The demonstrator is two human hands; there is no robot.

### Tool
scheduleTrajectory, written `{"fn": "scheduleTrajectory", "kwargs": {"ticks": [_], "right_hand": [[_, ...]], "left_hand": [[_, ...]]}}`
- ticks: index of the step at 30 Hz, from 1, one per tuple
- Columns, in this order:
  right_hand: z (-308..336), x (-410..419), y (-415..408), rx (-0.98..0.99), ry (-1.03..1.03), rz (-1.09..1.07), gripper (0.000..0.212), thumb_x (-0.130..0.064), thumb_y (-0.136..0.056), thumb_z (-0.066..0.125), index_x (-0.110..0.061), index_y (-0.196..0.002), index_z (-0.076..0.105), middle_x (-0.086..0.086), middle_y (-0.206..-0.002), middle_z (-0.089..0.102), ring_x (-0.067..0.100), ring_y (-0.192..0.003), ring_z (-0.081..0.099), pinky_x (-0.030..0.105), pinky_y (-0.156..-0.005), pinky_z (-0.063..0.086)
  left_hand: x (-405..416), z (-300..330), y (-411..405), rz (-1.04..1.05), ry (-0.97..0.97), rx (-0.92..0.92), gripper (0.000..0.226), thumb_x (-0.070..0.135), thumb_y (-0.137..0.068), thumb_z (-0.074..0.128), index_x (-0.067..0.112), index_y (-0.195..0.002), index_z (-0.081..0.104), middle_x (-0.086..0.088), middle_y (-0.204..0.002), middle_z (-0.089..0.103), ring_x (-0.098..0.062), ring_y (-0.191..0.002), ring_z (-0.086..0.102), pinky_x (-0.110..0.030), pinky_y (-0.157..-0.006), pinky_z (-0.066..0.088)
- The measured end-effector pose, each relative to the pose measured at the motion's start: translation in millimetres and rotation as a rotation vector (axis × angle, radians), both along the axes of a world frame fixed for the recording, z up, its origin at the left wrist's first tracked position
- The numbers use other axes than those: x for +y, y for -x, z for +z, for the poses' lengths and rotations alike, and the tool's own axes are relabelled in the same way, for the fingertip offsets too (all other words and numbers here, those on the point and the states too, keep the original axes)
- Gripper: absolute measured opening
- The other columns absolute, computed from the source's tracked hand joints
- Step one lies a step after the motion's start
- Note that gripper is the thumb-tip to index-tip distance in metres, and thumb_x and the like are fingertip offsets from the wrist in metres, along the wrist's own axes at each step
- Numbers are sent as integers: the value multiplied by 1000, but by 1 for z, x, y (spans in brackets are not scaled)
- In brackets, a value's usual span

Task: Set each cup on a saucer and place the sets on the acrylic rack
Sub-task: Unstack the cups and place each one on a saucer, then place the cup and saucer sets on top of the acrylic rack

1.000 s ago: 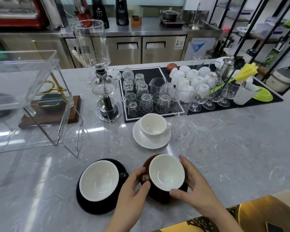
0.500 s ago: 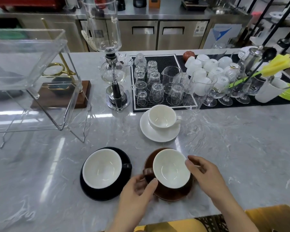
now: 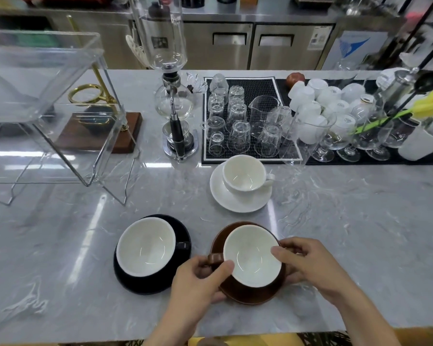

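Head view: we steady the brown set before carrying it.
Our left hand (image 3: 198, 278) and right hand (image 3: 308, 264) pinch the brown saucer (image 3: 250, 293) from both sides so the brown cup (image 3: 253, 257) stays level; acrylic rack (image 3: 48, 78) waits far left.

A grey marble-patterned counter (image 3: 335, 233) carries everything. Directly on it lie a black saucer (image 3: 140, 283), brown saucer (image 3: 250, 294), white saucer (image 3: 238, 201), clear acrylic rack (image 3: 43, 96) and black rubber mat (image 3: 263, 86).
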State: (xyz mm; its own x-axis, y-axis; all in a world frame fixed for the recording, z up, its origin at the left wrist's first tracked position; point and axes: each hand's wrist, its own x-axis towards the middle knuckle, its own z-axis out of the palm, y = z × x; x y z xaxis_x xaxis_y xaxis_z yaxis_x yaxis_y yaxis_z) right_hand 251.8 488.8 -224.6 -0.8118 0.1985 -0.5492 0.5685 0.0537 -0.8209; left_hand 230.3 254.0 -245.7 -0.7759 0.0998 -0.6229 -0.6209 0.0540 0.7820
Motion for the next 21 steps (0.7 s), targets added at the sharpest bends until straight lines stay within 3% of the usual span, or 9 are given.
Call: {"fn": "scheduleTrajectory", "kwargs": {"ticks": [3,6,8,11,14,16,21], "right_hand": [[4,3,1,19,8,7,6,-18,-80,79,-14,-85,78,14,-76,63,26,-65,65,38,-60,58],[14,7,3,67,1,20,15,-20,-78,82,-12,-90,78,27,-81,65,28,-64,67,44,-63,60],[21,11,6,101,-21,32,23,-27,-72,83,-14,-91,78,26,-82,67,26,-64,68,46,-64,61],[34,17,11,154,-32,44,20,-23,-75,82,-15,-93,78,22,-79,67,24,-63,69,47,-63,62],[50,19,18,204,-40,53,23,-23,-71,80,-16,-93,78,27,-84,66,25,-66,70,40,-60,62],[60,18,22,239,-45,59,29,-28,-65,80,-17,-92,78,26,-84,66,26,-67,71,39,-59,62],[80,3,29,364,-61,93,22,-24,-66,84,-30,-87,79,14,-79,69,42,-77,66,41,-60,63]], "left_hand": [[3,5,-2,23,-12,5,33,16,-74,87,4,-100,72,-7,-70,73,-19,-64,74,-36,-61,61],[6,10,-2,59,-19,43,30,16,-73,88,5,-97,74,-25,-87,71,-24,-67,74,-33,-57,60],[10,15,-2,73,-35,75,28,14,-73,88,4,-96,74,-29,-94,68,-27,-68,73,-32,-57,60],[15,27,1,86,-64,122,32,16,-71,89,4,-96,73,-23,-91,66,-30,-72,75,-36,-62,63],[18,40,5,99,-81,186,46,29,-56,98,9,-91,76,-20,-91,66,-29,-74,74,-42,-67,64],[18,48,7,117,-93,220,50,37,-48,92,11,-88,77,-18,-91,69,-32,-78,75,-44,-67,65],[4,62,8,172,-129,309,48,38,-45,91,16,-86,79,-10,-87,74,-38,-94,73,-42,-67,65]]}}
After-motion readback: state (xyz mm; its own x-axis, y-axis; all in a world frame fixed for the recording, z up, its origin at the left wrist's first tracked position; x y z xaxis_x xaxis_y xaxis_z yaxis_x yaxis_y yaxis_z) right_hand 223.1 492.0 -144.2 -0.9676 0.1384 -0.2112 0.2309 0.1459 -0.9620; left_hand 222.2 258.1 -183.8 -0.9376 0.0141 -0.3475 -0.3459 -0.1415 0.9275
